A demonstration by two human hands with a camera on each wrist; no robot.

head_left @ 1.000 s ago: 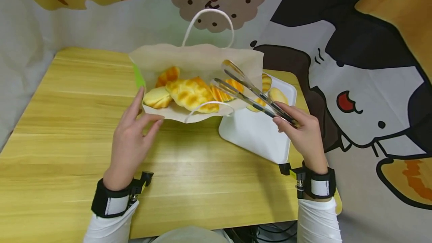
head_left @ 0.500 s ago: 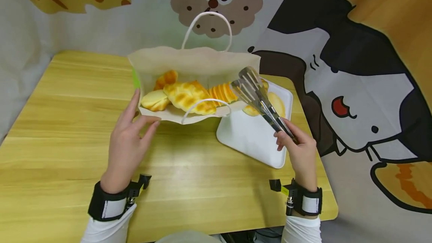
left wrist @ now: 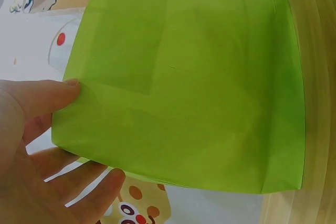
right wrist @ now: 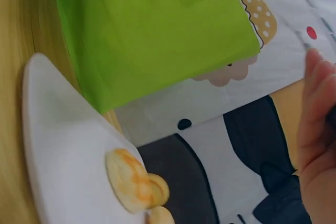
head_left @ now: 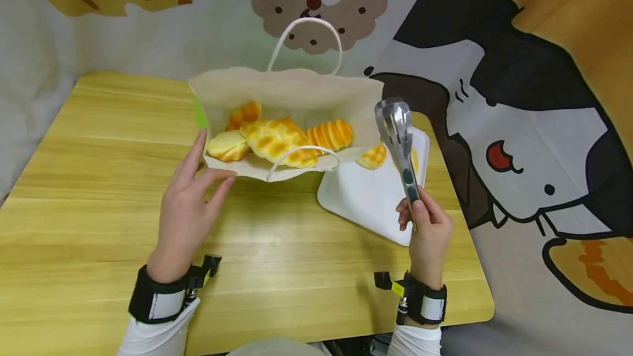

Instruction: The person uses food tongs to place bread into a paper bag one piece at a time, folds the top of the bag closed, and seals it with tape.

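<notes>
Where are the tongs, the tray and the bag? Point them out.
Tongs [head_left: 403, 153]: head view, middle of the metal length.
Tray [head_left: 365, 198]: head view, bare white surface.
Bag [left wrist: 184, 87]: left wrist view, green outer wall.

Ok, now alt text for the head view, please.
A person's right hand holds metal tongs over a white tray with bread pieces, while the left hand touches the near left corner of an open green paper bag holding more bread. Bag and tray rest on a wood-grain table.
</notes>
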